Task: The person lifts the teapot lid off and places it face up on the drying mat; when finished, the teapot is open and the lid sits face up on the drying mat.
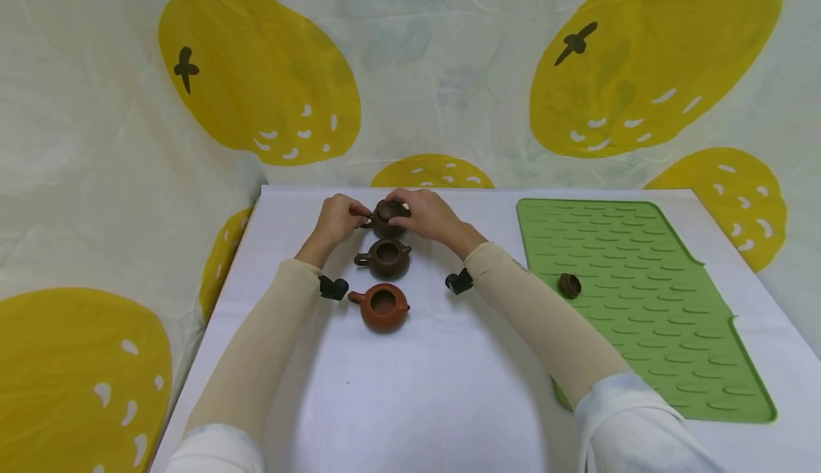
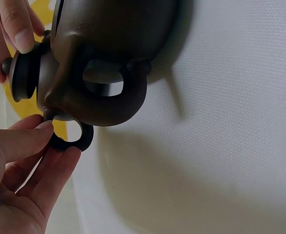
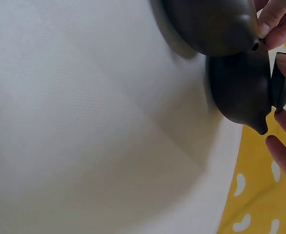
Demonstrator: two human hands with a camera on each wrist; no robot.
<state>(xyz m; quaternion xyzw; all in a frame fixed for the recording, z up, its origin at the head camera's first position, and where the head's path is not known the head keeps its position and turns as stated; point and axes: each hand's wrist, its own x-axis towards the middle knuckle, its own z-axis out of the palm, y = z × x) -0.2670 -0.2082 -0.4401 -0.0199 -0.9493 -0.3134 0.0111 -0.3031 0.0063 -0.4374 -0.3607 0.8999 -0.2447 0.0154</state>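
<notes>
At the back of the table, my left hand (image 1: pixel 340 218) pinches the looped handle (image 2: pixel 87 139) of a dark brown teapot (image 3: pixel 238 92) between thumb and fingers. My right hand (image 1: pixel 431 215) holds a knobbed lid (image 2: pixel 23 78) of the same dark brown by its rim. The lid is tilted over the teapot's top; whether it touches the rim I cannot tell. Just nearer stands a brown teapot (image 1: pixel 399 268) without a lid, its handle to the left. In front of that sits a reddish-brown teapot (image 1: pixel 383 323), also lidless.
A green ridged mat (image 1: pixel 641 245) lies on the right of the white table (image 1: pixel 436 402). On the mat's left part rests a small hollow brown piece (image 1: pixel 569 286), its kind unclear. A fabric backdrop (image 1: pixel 442 45) with yellow fruit shapes hangs behind the table.
</notes>
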